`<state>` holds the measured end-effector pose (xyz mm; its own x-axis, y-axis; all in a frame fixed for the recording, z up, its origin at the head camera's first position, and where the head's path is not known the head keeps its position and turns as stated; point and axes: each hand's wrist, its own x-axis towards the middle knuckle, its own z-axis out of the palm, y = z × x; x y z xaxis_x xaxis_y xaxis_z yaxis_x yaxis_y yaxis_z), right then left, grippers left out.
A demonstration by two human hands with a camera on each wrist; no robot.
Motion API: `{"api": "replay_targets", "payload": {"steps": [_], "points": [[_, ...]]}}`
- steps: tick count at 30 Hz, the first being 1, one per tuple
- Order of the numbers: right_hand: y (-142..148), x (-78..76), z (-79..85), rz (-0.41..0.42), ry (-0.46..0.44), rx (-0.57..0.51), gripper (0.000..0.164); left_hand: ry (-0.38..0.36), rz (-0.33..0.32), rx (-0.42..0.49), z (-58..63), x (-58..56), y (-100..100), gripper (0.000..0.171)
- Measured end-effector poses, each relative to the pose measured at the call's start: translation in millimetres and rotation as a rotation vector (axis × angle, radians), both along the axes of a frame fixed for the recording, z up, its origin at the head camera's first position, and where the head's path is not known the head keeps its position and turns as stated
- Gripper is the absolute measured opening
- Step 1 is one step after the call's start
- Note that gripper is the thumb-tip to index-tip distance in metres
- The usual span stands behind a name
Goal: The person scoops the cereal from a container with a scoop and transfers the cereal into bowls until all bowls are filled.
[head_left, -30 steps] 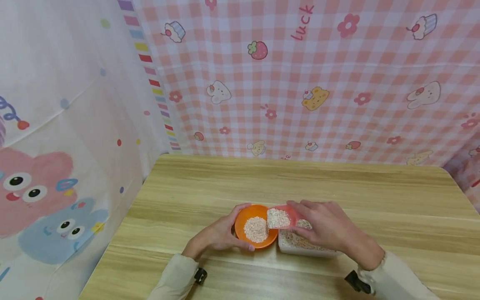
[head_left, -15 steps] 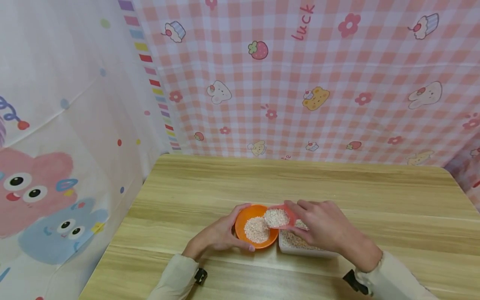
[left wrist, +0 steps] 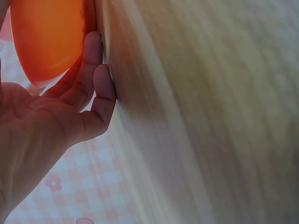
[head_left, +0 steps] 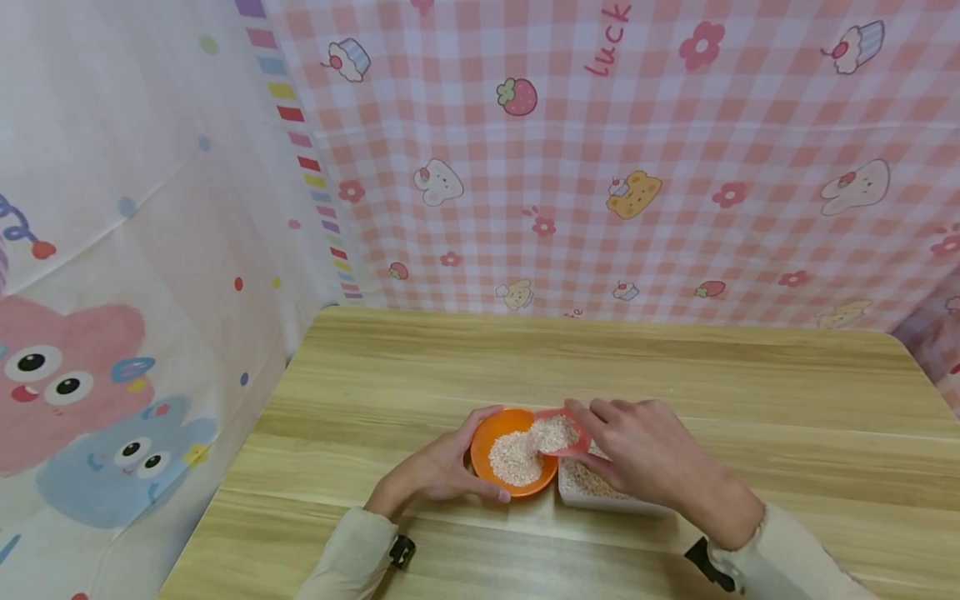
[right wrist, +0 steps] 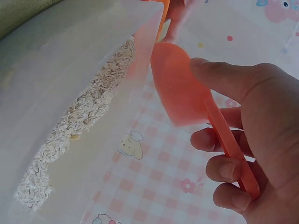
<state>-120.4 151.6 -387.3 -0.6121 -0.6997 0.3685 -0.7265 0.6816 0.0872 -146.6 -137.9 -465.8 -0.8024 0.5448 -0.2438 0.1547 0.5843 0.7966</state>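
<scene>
My left hand (head_left: 446, 467) grips the side of a small orange bowl (head_left: 486, 433), thumb at the near rim and fingers at the far side. A heap of rolled oats (head_left: 512, 461) lies in the bowl. With my right hand (head_left: 648, 454) I hold a pinkish-orange scoop (right wrist: 177, 86) by its handle, the thumb lying along its side. The scoop's mouth is over the bowl's right rim, tilted toward it, and oats (head_left: 553, 433) are in it. In the left wrist view, fingers curl against the bowl's lower side; its inside is hidden there.
A translucent box (head_left: 611, 503) of oats (right wrist: 88, 102) stands right of the bowl, partly under my right hand. Both rest on the wooden table (head_left: 450, 358). A pink checked cloth (head_left: 480, 167) hangs behind the table, and a white printed cloth (head_left: 172, 233) on the left.
My right hand has shifted slightly left and tipped the scoop further over the bowl. The oats in the scoop look fewer, and the bowl's heap slightly larger. My left hand stays in place.
</scene>
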Motion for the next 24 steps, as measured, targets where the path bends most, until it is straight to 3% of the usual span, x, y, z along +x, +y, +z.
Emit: {"api": "replay_targets", "payload": {"steps": [14, 24], "points": [[-6.3, 1.8, 1.0, 0.042, 0.084, 0.043, 0.052, 0.002, 0.0, 0.002, 0.6, 0.1, 0.6, 0.106], [-11.4, 1.2, -2.4, 0.08, 0.197, 0.069, 0.045, -0.003, 0.001, 0.007, 1.1, 0.3, 0.4, 0.106]]}}
